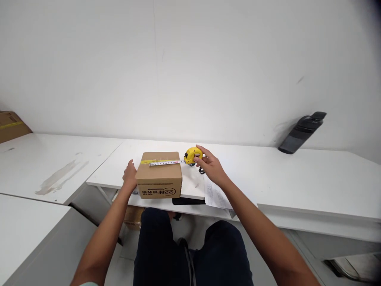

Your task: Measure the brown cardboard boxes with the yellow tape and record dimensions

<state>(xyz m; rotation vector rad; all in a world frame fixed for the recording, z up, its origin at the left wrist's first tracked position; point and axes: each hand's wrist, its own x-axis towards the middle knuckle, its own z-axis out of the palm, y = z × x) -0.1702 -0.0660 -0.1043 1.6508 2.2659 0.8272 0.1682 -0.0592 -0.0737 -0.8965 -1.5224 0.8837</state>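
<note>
A brown cardboard box (159, 174) with dark printing on its front stands at the table's front edge. Yellow tape (145, 162) runs across its top. My left hand (129, 174) is open at the box's left side, its fingers extended and partly hidden by the box; whether it presses on the box I cannot tell. To the right of the box, my right hand (208, 163) is closed around a yellow tape measure (193, 155). The drawn-out blade (166, 163) lies over the box top, pointing left. A black strap (201, 170) hangs below the tape measure.
A dark bottle (302, 133) stands on the white table (262, 178) by the wall. Printed paper (216, 196) hangs over the front edge beside a black flat item (187, 201). Another taped box (12, 126) is at far left. Below the table sits a carton (133, 217).
</note>
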